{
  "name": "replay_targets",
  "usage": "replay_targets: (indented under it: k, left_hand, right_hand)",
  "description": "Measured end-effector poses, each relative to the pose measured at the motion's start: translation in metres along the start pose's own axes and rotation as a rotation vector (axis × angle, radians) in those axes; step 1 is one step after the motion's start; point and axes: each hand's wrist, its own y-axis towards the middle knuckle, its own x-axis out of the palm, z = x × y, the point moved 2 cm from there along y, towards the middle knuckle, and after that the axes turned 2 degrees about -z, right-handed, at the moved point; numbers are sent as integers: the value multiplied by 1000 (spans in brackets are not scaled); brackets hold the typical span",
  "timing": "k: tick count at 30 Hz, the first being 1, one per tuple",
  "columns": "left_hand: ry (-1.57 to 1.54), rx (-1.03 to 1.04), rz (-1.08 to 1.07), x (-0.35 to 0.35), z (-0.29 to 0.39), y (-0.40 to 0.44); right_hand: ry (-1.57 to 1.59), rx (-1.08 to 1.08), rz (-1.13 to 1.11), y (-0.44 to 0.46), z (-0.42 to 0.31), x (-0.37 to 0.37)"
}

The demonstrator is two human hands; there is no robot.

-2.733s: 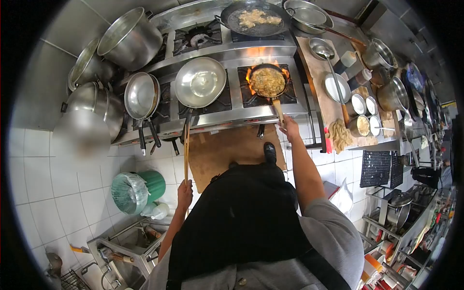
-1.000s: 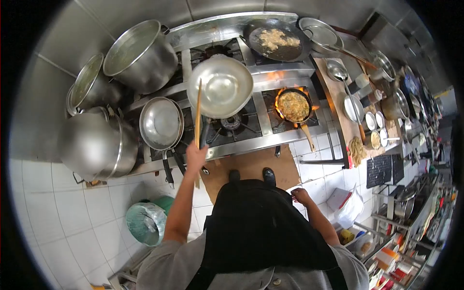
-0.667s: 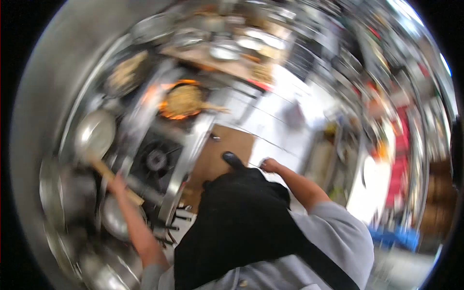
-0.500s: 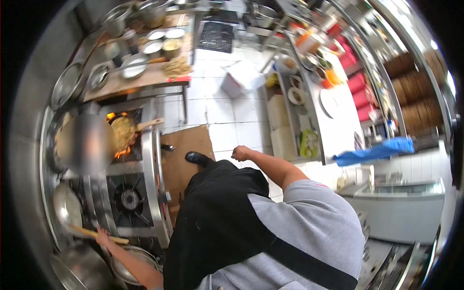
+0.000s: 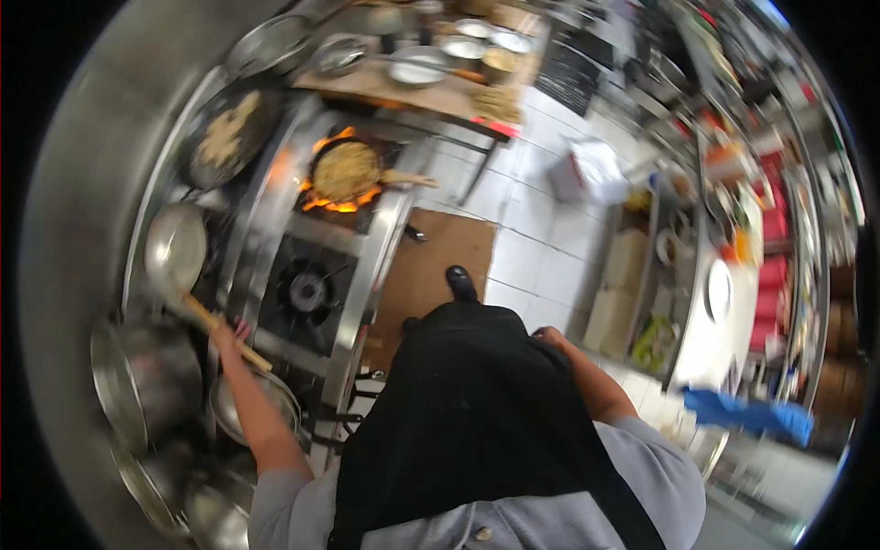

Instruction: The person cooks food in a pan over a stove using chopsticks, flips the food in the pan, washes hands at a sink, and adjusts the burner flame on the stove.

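My left hand (image 5: 229,339) is closed round long wooden chopsticks (image 5: 203,315). Their far part lies over the near edge of a wide silver pan (image 5: 177,247) at the back of the stove; its handle is hidden around my hand. By my apron's edge, my right hand (image 5: 550,338) has curled fingers, with nothing visible in them. A small pan of browned food (image 5: 346,171) sits over flames, its wooden handle (image 5: 408,178) pointing right and free of my hands. Behind it, a dark wok (image 5: 235,133) holds pale fried food (image 5: 225,137).
Large pots (image 5: 151,385) and stacked pans (image 5: 255,409) stand near my left forearm. A side table (image 5: 440,103) with bowls and a ladle adjoins the stove. On the floor are cardboard (image 5: 440,247) and a white bag (image 5: 596,170). A counter (image 5: 742,312) stands at right.
My right hand has let go of the flaming pan's handle and drawn back. My left hand has brought the chopsticks to the wide pan, which now sits further back. The camera view has turned.
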Motion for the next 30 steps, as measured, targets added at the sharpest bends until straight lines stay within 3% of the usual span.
replay_targets:
  k: [5,10,14,16,18,20,24,26,30]
  left_hand:
    - [279,123,186,2,22,-108]
    - [289,241,189,6,-9,-204]
    - [215,120,47,51,-45,-285]
    - [205,85,-45,72,-77,-307]
    - [35,-15,-175,91,-105,-331]
    - [-4,-87,-201,115,-114,-356]
    - [-121,-144,-223,165,-128,-379]
    - [-74,-162,-116,189,-150,-376]
    - [-61,-240,0,240,-179,-391]
  right_hand:
    - [302,150,-124,26,-57,-66]
    - [449,-106,-102,92,-151,-140]
    - [330,-383,28,134,-256,-194]
    - [223,-403,120,141,-310,-212]
    - [35,-562,282,174,-337,-221]
    - [-56,-532,299,188,-364,-226]
    - [112,-534,-19,253,-382,-219]
    - [421,-432,-265,248,-394,-211]
    - [152,-526,-396,266,-414,-211]
